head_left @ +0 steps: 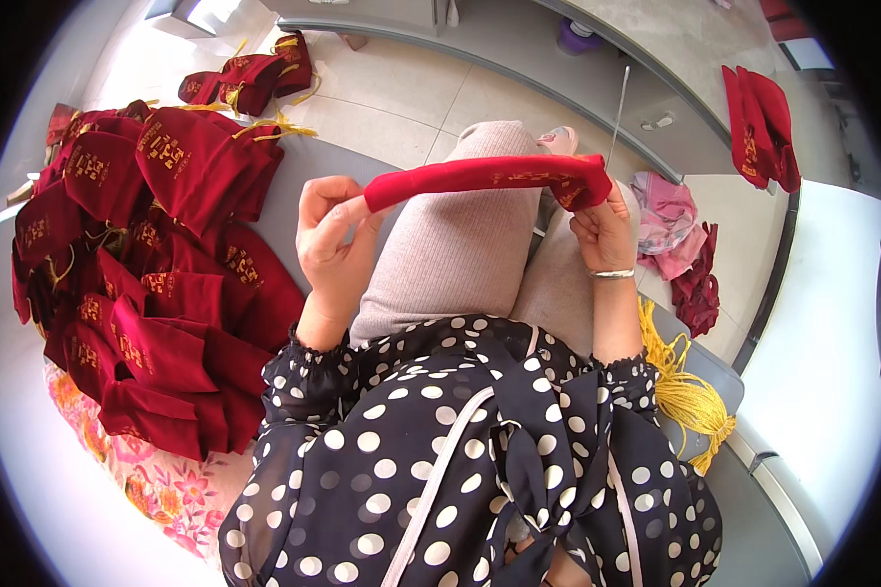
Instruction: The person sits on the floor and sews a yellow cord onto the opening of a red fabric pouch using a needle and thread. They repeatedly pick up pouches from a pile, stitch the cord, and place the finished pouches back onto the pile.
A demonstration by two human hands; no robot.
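A dark red velvety drawstring pouch (pixel 485 176) with gold print is stretched flat between my hands, above my knees. My left hand (pixel 335 240) pinches its left end between thumb and fingers. At the other end, my right hand (pixel 605 235) has its fingers closed around the bunched fabric; a bracelet is on that wrist. A long thin metal rod (pixel 620 112), like a needle, rises from beside the right hand. Its lower end is hidden by the cloth and fingers, so I cannot tell whether it passes through the pouch.
A large heap of similar red pouches (pixel 181 284) lies to the left, partly over a floral cloth (pixel 171 494). More with yellow cords (pixel 255 80) lie beyond. Yellow cords (pixel 690 401) hang by my right side. Red pouches (pixel 762 127) rest at far right, near pink fabric (pixel 664 215).
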